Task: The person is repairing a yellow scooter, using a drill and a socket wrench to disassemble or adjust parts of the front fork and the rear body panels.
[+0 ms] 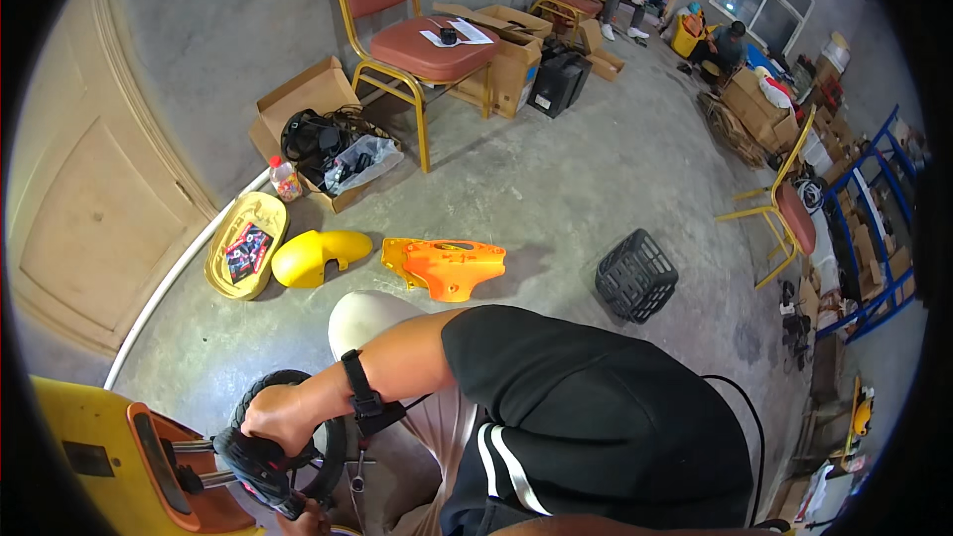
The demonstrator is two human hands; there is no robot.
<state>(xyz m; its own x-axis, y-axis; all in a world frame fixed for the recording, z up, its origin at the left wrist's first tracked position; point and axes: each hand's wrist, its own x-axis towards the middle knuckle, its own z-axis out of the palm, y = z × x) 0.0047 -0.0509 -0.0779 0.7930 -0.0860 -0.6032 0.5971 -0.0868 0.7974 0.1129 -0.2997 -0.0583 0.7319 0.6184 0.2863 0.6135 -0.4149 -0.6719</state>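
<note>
My right hand (279,419), with a black strap round the forearm, is closed around a black power drill (260,469) at the lower left. Silver tubes (204,463) stand beside the drill, joined to a yellow vehicle body (94,457) with an orange panel (164,457). Only part of my left hand (310,520) shows at the bottom edge. Its fingers are curled near the drill's lower end, and what they hold is hidden. A black tyre (335,457) is behind my right hand, partly covered by it.
On the floor ahead are a yellow tray (220,273), a yellow fender (303,263), an orange cover (452,268) and a black basket (635,278). Beyond them stand an opened carton (278,114) and a red chair (422,50). Two people sit at the far right.
</note>
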